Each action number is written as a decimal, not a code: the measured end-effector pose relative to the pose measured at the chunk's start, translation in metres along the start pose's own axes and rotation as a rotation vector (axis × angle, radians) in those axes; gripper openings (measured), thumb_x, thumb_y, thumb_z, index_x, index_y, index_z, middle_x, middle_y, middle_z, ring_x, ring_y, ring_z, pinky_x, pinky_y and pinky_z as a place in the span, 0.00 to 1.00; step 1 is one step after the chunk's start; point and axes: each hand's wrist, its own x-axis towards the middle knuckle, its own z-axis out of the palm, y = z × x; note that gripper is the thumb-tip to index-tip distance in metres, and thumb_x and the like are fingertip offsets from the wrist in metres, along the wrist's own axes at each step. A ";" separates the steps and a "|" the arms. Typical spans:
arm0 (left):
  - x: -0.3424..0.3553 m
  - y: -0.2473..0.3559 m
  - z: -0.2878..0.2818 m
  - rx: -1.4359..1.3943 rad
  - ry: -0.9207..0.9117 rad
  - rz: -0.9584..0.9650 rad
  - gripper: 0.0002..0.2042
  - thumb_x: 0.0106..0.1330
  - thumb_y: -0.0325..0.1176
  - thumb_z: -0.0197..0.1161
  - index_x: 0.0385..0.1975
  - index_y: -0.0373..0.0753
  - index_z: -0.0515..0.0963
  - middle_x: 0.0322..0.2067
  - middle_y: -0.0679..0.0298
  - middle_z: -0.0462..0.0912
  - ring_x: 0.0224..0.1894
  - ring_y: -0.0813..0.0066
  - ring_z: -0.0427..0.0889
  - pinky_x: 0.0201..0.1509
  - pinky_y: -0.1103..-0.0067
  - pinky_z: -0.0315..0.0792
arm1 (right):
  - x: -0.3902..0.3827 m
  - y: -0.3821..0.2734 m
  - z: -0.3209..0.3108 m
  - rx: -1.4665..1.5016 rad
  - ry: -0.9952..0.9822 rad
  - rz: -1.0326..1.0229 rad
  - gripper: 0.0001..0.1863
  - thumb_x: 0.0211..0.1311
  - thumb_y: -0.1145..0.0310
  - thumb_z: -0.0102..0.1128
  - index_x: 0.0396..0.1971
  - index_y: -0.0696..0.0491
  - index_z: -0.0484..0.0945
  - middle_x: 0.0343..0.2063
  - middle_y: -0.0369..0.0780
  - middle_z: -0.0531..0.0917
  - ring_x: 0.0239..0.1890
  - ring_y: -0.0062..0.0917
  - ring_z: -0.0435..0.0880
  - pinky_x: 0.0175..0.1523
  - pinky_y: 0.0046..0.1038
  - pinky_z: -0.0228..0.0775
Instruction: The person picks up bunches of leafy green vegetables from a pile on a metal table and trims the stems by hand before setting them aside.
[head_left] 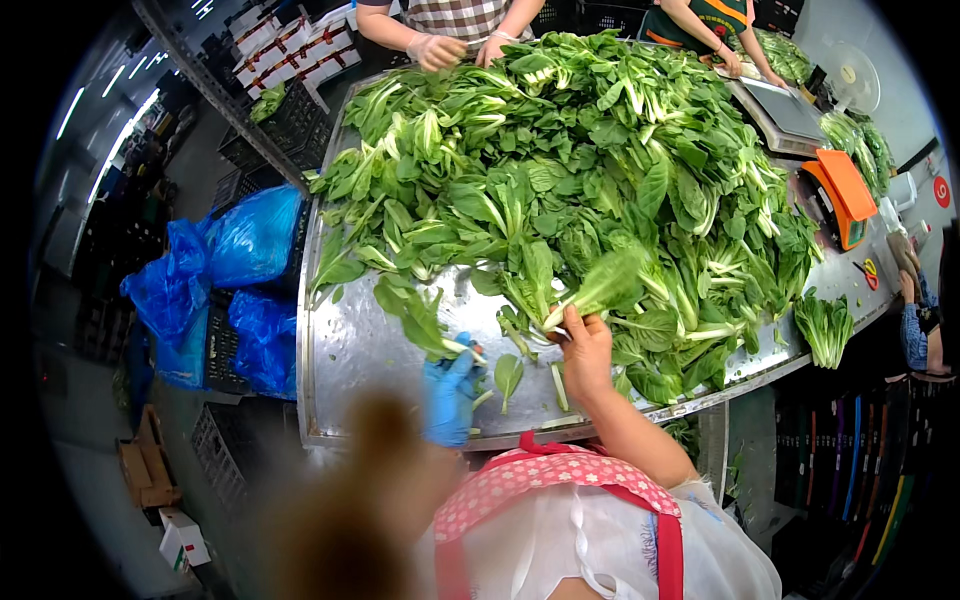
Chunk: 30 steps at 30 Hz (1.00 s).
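A large heap of bok choy [560, 150] covers most of the metal table [350, 350]. My left hand [452, 398], in a blue glove, is closed around the stem end of a small bok choy piece [420, 322], its leaves pointing away from me to the left. My bare right hand [587, 355] pinches a bok choy leaf [605, 285] by its pale base, at the near edge of the heap. Between my hands, a loose leaf [509, 377] and several cut stems lie on the metal. A brown blur hides part of my left forearm.
Across the table, a person's gloved hand [437, 52] is at the heap; another person works at far right. An orange scale [845, 195], scissors [870, 274] and a bok choy bunch [825, 328] sit along the right side. Blue bags [255, 240] stand left of the table.
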 end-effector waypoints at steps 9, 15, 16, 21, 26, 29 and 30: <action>-0.010 0.053 -0.030 1.247 0.070 0.237 0.20 0.58 0.33 0.63 0.49 0.33 0.70 0.42 0.57 0.76 0.42 0.74 0.76 0.45 0.79 0.72 | -0.007 0.020 -0.011 -0.383 -0.303 -0.002 0.15 0.48 0.67 0.71 0.26 0.57 0.72 0.21 0.31 0.74 0.23 0.13 0.69 0.28 0.17 0.62; -0.004 0.021 0.012 0.700 -0.182 -0.035 0.12 0.59 0.30 0.61 0.42 0.34 0.76 0.34 0.65 0.80 0.34 0.81 0.76 0.39 0.84 0.71 | -0.021 0.018 -0.008 -0.789 -0.474 -0.067 0.14 0.47 0.70 0.71 0.28 0.57 0.73 0.20 0.31 0.76 0.23 0.12 0.72 0.29 0.16 0.64; 0.002 0.012 0.009 0.676 -0.182 -0.083 0.11 0.59 0.30 0.61 0.41 0.34 0.76 0.33 0.66 0.80 0.32 0.82 0.76 0.37 0.85 0.71 | -0.024 0.014 -0.006 -0.859 -0.497 -0.091 0.14 0.46 0.70 0.71 0.28 0.58 0.73 0.20 0.31 0.76 0.23 0.12 0.72 0.29 0.16 0.64; 0.006 0.000 0.008 0.585 -0.182 -0.122 0.09 0.61 0.31 0.59 0.39 0.35 0.77 0.31 0.67 0.80 0.29 0.84 0.76 0.31 0.86 0.71 | -0.026 0.023 -0.016 -0.578 -0.392 0.081 0.12 0.49 0.71 0.69 0.31 0.59 0.75 0.24 0.33 0.78 0.24 0.13 0.73 0.31 0.16 0.65; 0.008 -0.010 0.006 0.513 -0.168 -0.127 0.09 0.62 0.30 0.57 0.40 0.35 0.77 0.35 0.66 0.80 0.31 0.82 0.77 0.29 0.85 0.73 | -0.028 0.026 -0.025 -0.417 -0.328 0.142 0.10 0.56 0.72 0.62 0.36 0.60 0.76 0.25 0.32 0.78 0.27 0.13 0.73 0.33 0.17 0.66; 0.005 -0.014 0.012 0.503 -0.185 -0.119 0.09 0.63 0.31 0.56 0.41 0.36 0.75 0.34 0.66 0.79 0.33 0.81 0.77 0.33 0.83 0.72 | -0.026 0.030 -0.031 -0.339 -0.285 0.200 0.09 0.58 0.71 0.60 0.36 0.60 0.76 0.25 0.32 0.77 0.27 0.13 0.72 0.32 0.17 0.65; 0.005 -0.015 0.013 0.481 -0.199 -0.133 0.10 0.63 0.31 0.56 0.42 0.36 0.74 0.35 0.66 0.79 0.34 0.81 0.78 0.33 0.83 0.73 | -0.027 0.030 -0.031 -0.342 -0.263 0.171 0.09 0.57 0.71 0.60 0.36 0.60 0.76 0.25 0.32 0.77 0.26 0.14 0.73 0.32 0.18 0.66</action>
